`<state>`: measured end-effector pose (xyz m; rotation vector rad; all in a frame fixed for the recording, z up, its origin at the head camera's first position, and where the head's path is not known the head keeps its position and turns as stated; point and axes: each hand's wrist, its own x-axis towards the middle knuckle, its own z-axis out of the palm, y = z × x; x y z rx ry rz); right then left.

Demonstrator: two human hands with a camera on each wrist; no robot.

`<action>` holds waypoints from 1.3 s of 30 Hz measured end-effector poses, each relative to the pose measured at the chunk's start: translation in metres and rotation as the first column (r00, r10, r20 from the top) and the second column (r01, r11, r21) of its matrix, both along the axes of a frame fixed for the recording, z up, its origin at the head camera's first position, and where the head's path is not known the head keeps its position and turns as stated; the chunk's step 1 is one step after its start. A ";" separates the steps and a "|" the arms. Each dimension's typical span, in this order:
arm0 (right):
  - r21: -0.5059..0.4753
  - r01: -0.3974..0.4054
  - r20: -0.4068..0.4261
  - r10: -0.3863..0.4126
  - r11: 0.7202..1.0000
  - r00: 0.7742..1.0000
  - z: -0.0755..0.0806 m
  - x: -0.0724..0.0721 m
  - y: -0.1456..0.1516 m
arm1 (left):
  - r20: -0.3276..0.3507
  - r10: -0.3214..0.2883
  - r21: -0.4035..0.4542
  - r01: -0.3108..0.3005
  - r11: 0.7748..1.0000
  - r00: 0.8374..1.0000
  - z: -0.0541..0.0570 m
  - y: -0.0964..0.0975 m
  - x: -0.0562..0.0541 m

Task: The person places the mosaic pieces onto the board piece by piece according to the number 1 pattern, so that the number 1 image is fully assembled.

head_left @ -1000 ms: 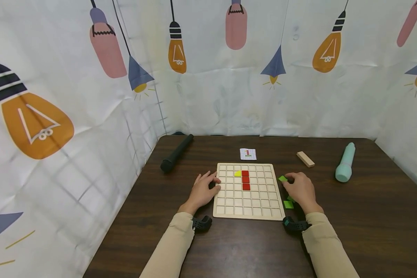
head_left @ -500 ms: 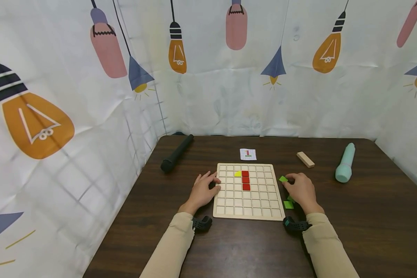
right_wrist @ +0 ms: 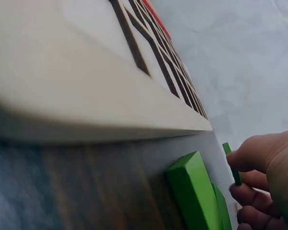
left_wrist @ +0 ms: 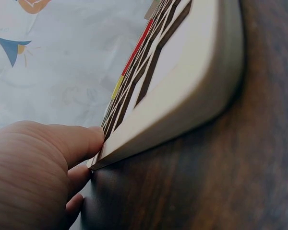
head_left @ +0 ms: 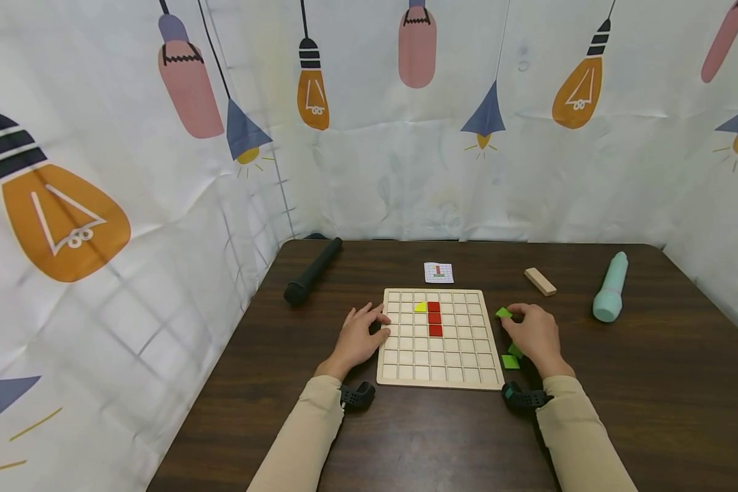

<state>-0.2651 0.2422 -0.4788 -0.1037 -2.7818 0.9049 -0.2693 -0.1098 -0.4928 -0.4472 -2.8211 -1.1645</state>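
My left hand (head_left: 358, 339) lies at the left edge of a pale wooden grid board (head_left: 400, 374), thumb and fingers spread and touching its rim. In the left wrist view, the thumb (left_wrist: 81, 141) rests at that edge. Just off the board's right side, my right hand (head_left: 534, 336) pinches a small green tile (head_left: 503, 312) between thumb and fingers; the right wrist view shows that tile (right_wrist: 236, 177) on its edge. Two more green tiles lie nearer me, one flat (head_left: 510, 362). On the grid sit a yellow piece (head_left: 420, 307) and a column of red squares (head_left: 434, 318).
Behind the board lies a printed pattern card (head_left: 439, 272). A wooden block (head_left: 540, 281) and a mint-green bottle-shaped object (head_left: 609, 290) lie at the right. A dark microphone-shaped object (head_left: 313, 272) is at the back left. A patterned curtain (head_left: 375, 184) hangs behind the table (head_left: 430, 437).
My right hand and the green tile in it have shifted slightly up and to the right, away from the board. The left hand and the board have not moved.
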 end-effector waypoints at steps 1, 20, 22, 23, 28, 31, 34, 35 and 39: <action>-0.004 -0.003 -0.002 0.003 1.000 1.000 0.000 0.000 0.000 | 0.004 0.003 -0.003 -0.003 1.000 1.000 0.000 0.000 0.000; -0.034 -0.127 -0.105 0.123 0.991 0.987 0.002 0.004 -0.027 | -0.008 0.005 0.001 -0.005 1.000 1.000 0.000 0.001 0.000; -0.039 -0.145 -0.113 0.140 0.989 0.984 0.003 0.005 -0.033 | -0.006 0.007 0.000 -0.007 1.000 1.000 0.000 0.001 0.000; -0.042 -0.153 -0.119 0.147 0.987 0.982 0.003 0.006 -0.035 | -0.007 0.008 -0.001 -0.008 1.000 1.000 0.000 0.001 0.000; -0.047 -0.195 -0.149 0.186 0.980 0.971 0.005 0.008 -0.048 | -0.011 0.008 -0.007 -0.008 1.000 1.000 0.001 0.001 0.000; -0.035 -0.219 -0.148 0.212 0.975 0.966 0.004 0.009 -0.057 | -0.009 0.009 -0.009 -0.009 1.000 1.000 0.001 0.001 0.001; -0.014 -0.244 -0.140 0.240 0.970 0.961 0.001 0.010 -0.065 | -0.004 0.010 -0.010 -0.010 1.000 1.000 0.001 0.001 0.001; -0.009 -0.251 -0.140 0.247 0.968 0.959 0.001 0.010 -0.067 | -0.003 0.010 -0.010 -0.010 1.000 1.000 0.001 0.001 0.001; 0.003 -0.272 -0.135 0.269 0.962 0.953 0.000 0.012 -0.074 | -0.001 0.011 -0.006 -0.011 1.000 1.000 0.001 0.001 0.000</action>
